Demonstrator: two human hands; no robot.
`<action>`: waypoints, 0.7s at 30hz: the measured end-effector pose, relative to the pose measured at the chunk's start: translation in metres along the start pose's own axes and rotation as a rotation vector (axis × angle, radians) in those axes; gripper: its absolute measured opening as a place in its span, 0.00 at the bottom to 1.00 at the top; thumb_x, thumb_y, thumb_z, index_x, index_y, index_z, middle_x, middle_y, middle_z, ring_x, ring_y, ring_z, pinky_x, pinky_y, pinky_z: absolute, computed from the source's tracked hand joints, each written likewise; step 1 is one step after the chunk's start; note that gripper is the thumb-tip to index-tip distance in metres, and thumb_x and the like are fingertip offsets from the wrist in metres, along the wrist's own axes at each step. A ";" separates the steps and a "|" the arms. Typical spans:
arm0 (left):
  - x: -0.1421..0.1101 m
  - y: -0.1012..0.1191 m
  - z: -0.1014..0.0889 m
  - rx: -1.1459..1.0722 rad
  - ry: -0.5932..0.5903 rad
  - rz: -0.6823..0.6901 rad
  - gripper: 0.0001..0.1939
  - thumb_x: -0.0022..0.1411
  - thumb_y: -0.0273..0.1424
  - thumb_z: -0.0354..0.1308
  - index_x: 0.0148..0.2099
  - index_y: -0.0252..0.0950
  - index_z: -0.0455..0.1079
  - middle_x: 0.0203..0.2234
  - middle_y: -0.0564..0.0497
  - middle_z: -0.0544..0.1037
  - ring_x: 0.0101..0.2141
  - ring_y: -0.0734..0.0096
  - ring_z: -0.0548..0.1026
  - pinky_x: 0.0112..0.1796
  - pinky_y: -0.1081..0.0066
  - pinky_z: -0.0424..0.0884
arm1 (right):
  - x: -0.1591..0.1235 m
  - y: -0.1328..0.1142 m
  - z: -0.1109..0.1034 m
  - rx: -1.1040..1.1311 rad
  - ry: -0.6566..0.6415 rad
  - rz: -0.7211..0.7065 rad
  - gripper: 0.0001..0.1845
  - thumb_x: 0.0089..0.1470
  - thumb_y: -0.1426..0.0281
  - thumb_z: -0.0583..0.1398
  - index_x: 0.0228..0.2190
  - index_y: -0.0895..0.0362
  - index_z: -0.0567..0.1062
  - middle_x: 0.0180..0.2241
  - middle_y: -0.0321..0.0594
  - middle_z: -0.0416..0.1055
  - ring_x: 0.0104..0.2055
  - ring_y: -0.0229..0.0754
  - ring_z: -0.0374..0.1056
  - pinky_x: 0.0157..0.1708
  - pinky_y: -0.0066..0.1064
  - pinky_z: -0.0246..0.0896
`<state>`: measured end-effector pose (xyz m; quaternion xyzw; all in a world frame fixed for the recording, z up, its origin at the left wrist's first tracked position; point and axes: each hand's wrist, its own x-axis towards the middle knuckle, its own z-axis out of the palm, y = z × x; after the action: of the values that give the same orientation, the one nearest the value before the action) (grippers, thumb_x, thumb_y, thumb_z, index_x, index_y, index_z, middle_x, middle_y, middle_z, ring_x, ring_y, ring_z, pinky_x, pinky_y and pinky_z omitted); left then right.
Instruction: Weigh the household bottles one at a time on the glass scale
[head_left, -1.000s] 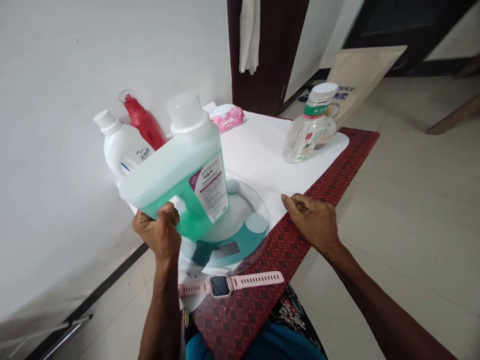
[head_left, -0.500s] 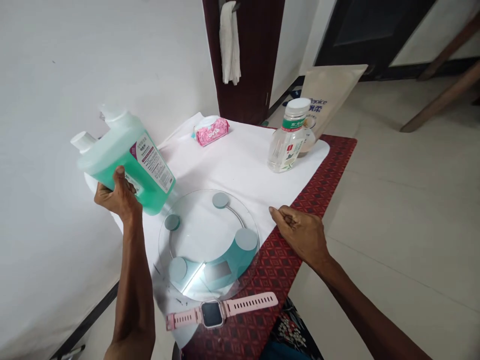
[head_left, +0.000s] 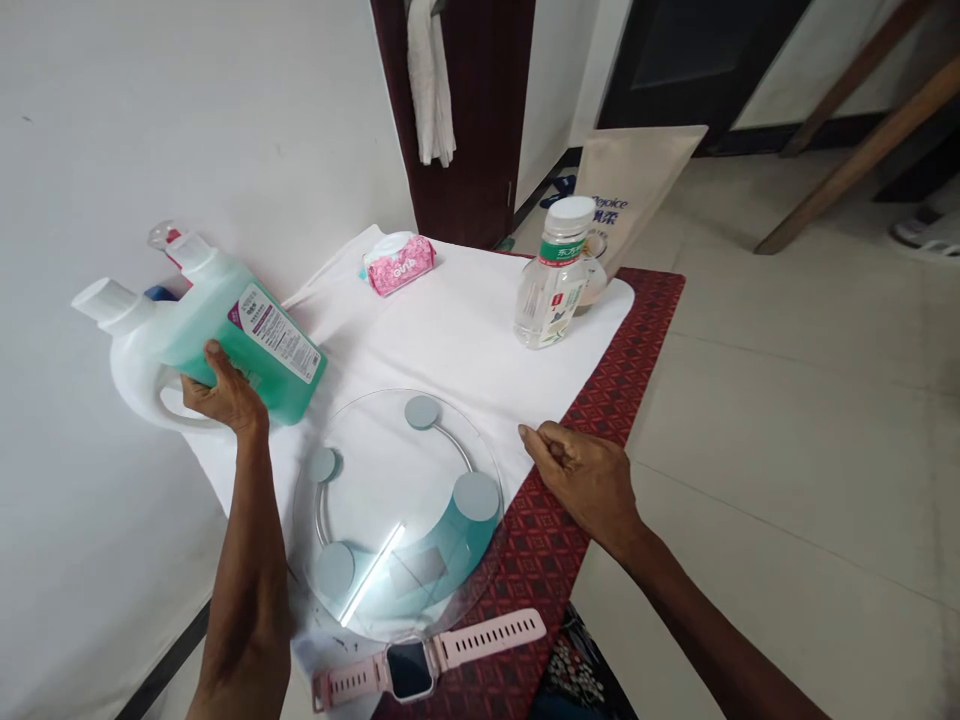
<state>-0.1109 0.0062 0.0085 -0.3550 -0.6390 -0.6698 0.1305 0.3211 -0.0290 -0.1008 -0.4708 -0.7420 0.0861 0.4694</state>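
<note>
My left hand [head_left: 229,395] is closed around the handle of a jug of green liquid [head_left: 289,390], which leans to the left with its white cap at the upper left. Right behind the jug stands a white bottle [head_left: 131,365] with a white cap, partly covered by it. Over the table's right edge, my right hand [head_left: 585,480] is curled into a loose fist, and nothing shows in it. Between the hands lies a round glass scale [head_left: 375,600] with grey-green pads. A pink smartwatch [head_left: 410,668] is stretched out in front of the scale.
At the back of the white sheet [head_left: 465,330] lies a pink packet [head_left: 401,265]. A clear bottle with a green label [head_left: 551,290] and a beige Rejoice pouch [head_left: 637,180] stand at the right. A red bottle [head_left: 174,238] shows behind the jug. The wall is close on the left.
My left hand has carried the jug from above the scale leftward to beside the white bottle, uncovering the scale. My right hand keeps its curled shape. The view has turned somewhat to the right.
</note>
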 end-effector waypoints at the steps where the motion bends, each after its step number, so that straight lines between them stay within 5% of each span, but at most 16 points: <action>1: -0.003 0.004 -0.001 0.001 0.074 0.044 0.23 0.69 0.56 0.55 0.44 0.42 0.58 0.33 0.51 0.69 0.35 0.60 0.76 0.41 0.55 0.80 | 0.000 0.000 0.000 -0.005 0.010 -0.011 0.29 0.71 0.64 0.59 0.18 0.54 0.61 0.14 0.27 0.56 0.16 0.30 0.52 0.21 0.27 0.47; 4: -0.015 0.025 -0.011 0.133 0.173 0.261 0.36 0.61 0.55 0.65 0.60 0.38 0.59 0.54 0.38 0.72 0.56 0.45 0.75 0.61 0.43 0.73 | 0.000 0.000 -0.001 -0.006 0.033 -0.019 0.28 0.72 0.65 0.59 0.18 0.54 0.62 0.15 0.27 0.57 0.16 0.29 0.53 0.21 0.26 0.47; 6: -0.023 0.044 -0.013 0.311 0.249 0.434 0.49 0.58 0.54 0.70 0.70 0.39 0.52 0.67 0.32 0.62 0.70 0.39 0.61 0.72 0.41 0.56 | -0.001 0.000 -0.002 0.004 0.040 -0.018 0.28 0.73 0.66 0.59 0.19 0.54 0.63 0.15 0.27 0.59 0.16 0.29 0.55 0.22 0.26 0.48; 8: -0.028 0.063 0.000 0.439 0.205 0.574 0.55 0.58 0.53 0.70 0.76 0.39 0.47 0.71 0.32 0.56 0.74 0.40 0.53 0.75 0.43 0.46 | -0.001 0.000 -0.002 0.012 0.044 -0.021 0.27 0.73 0.68 0.59 0.19 0.54 0.63 0.16 0.28 0.61 0.17 0.29 0.56 0.22 0.26 0.48; 10: -0.030 0.077 0.035 0.463 -0.053 0.634 0.53 0.61 0.53 0.68 0.77 0.38 0.48 0.71 0.32 0.58 0.74 0.40 0.55 0.75 0.43 0.46 | -0.001 0.001 -0.002 0.016 0.051 -0.022 0.27 0.73 0.69 0.59 0.20 0.54 0.64 0.16 0.28 0.63 0.17 0.30 0.57 0.22 0.27 0.48; 13: -0.030 0.081 0.114 0.468 -0.554 0.529 0.55 0.59 0.54 0.71 0.77 0.35 0.52 0.73 0.29 0.58 0.75 0.35 0.54 0.74 0.40 0.48 | 0.000 0.000 -0.003 0.024 0.066 -0.015 0.25 0.72 0.71 0.59 0.20 0.54 0.66 0.16 0.29 0.64 0.18 0.30 0.58 0.23 0.28 0.49; 17: -0.034 0.071 0.215 0.620 -0.748 0.279 0.62 0.58 0.51 0.74 0.80 0.29 0.47 0.78 0.22 0.49 0.78 0.33 0.49 0.74 0.43 0.48 | 0.001 0.000 -0.004 0.046 0.048 0.005 0.25 0.73 0.70 0.59 0.21 0.54 0.67 0.17 0.31 0.66 0.18 0.32 0.60 0.25 0.29 0.52; 21: -0.045 0.060 0.267 0.736 -0.887 0.129 0.66 0.59 0.49 0.74 0.82 0.26 0.40 0.80 0.23 0.44 0.79 0.35 0.43 0.75 0.46 0.46 | 0.000 0.001 -0.005 0.060 0.036 0.026 0.25 0.73 0.71 0.58 0.20 0.53 0.66 0.17 0.30 0.65 0.18 0.32 0.60 0.25 0.29 0.54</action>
<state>0.0415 0.2383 0.0076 -0.5715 -0.8003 -0.1814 0.0056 0.3258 -0.0297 -0.0984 -0.4678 -0.7244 0.1059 0.4952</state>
